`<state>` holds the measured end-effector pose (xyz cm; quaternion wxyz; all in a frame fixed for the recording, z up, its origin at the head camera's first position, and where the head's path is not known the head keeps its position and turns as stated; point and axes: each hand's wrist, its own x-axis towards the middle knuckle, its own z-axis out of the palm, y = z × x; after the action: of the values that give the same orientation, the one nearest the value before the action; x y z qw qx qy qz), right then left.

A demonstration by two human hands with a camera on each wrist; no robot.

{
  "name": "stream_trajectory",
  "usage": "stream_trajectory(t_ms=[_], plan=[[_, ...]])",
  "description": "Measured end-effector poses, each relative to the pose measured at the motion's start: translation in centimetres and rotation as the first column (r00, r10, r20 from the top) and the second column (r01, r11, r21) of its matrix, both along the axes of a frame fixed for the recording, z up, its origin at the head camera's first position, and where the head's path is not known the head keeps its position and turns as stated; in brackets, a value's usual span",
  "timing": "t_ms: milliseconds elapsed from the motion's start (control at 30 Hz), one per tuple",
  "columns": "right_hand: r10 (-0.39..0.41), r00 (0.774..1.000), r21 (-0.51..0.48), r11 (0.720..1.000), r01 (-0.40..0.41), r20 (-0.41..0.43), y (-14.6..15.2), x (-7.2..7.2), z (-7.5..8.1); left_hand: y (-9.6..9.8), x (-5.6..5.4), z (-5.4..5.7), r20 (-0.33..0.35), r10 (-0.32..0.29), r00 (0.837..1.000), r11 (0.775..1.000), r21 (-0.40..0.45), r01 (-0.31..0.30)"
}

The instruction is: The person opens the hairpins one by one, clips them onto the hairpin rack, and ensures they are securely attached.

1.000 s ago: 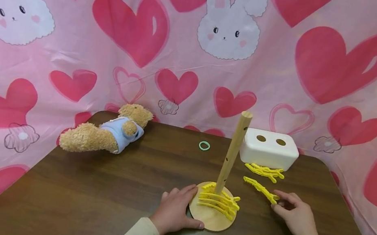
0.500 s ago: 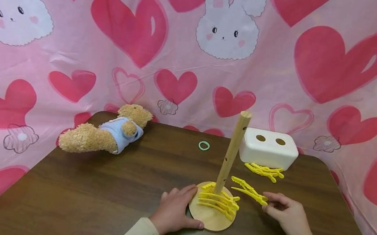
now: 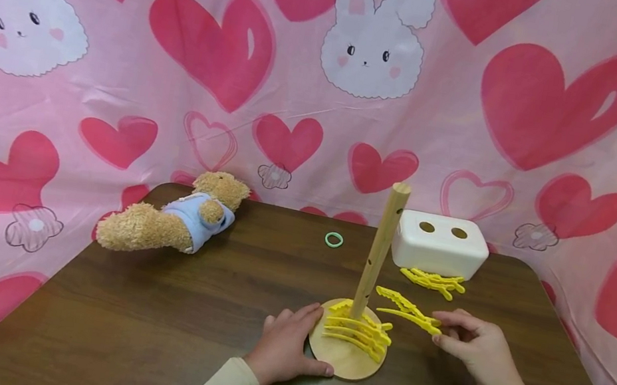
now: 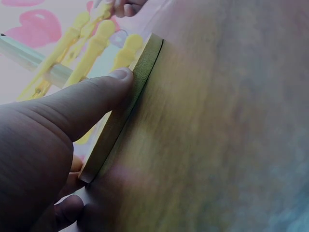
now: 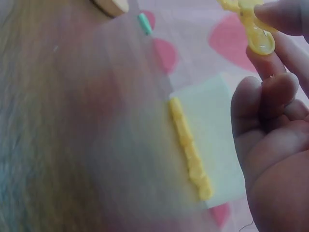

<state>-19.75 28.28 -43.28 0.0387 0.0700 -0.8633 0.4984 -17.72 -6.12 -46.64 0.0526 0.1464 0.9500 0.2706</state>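
Note:
My left hand (image 3: 290,344) holds the round base (image 3: 345,363) of a wooden stand, thumb along its near edge and fingers at its left side. From the base rises an upright wooden pole (image 3: 380,251). Several yellow hair clips (image 3: 356,331) are clipped around the foot of the pole, close over the base. In my right hand (image 3: 483,355), thumb and fingers pinch the handle end of another yellow hair clip (image 3: 410,313). That clip's two arms stand spread apart, pointing left toward the pole. The right wrist view shows its handle end (image 5: 260,41) between thumb and fingers.
A white box (image 3: 439,247) with two round holes stands at the back right, more yellow hair clips (image 3: 434,281) lying in front of it. A green ring (image 3: 334,240) lies at the back middle. To the left, a teddy bear (image 3: 177,215) in blue lies on the brown table (image 3: 141,328).
My right hand has brought its hair clip left, closer to the pole, and the clip's arms have spread open. My left hand has stayed on the base.

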Motion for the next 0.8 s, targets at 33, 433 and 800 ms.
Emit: stream_trajectory(t_ms=[33,433,800], plan=[[0.018,1.0,0.01,1.0,-0.017,-0.009,-0.1,0.1,0.2,0.0,0.0,0.0,0.0,-0.001,1.0,1.0,0.0,0.001],[0.148,0.969,0.065,0.988,-0.138,-0.197,-1.9,0.6,1.0,-0.1,0.0,0.0,0.002,-0.001,1.0,1.0,-0.001,0.001],[0.187,0.957,0.067,0.982,-0.177,-0.223,-3.8,1.6,2.7,-0.1,0.0,-0.1,-0.001,-0.005,1.0,1.0,-0.005,0.005]])
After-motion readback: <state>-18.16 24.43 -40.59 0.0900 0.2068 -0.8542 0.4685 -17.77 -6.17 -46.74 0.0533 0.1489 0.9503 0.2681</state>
